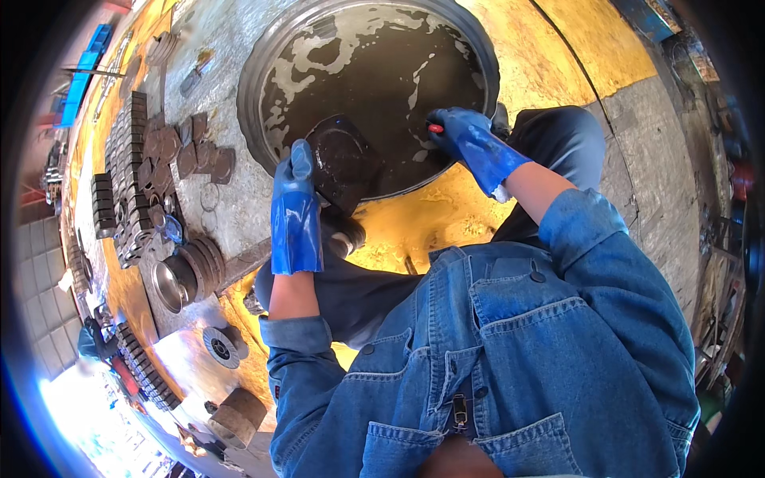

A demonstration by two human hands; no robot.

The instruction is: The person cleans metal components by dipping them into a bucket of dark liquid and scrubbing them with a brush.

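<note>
A large round basin of murky dark liquid with patches of pale foam stands in front of me. My left hand, in a blue rubber glove, grips the left edge of a dark, wet, flat metal part with a rounded outline. The part is tilted over the basin's near left side; whether its lower edge touches the liquid I cannot tell. At the basin's right side my right hand, gloved in blue too, is closed around a tool with a red handle. The tool's working end is hidden.
Rows of stacked dark metal parts stand to the left, with flat plates lying beside them. Closer in are round metal rings, a spool and a box. My bent legs flank the basin on the yellow-stained floor.
</note>
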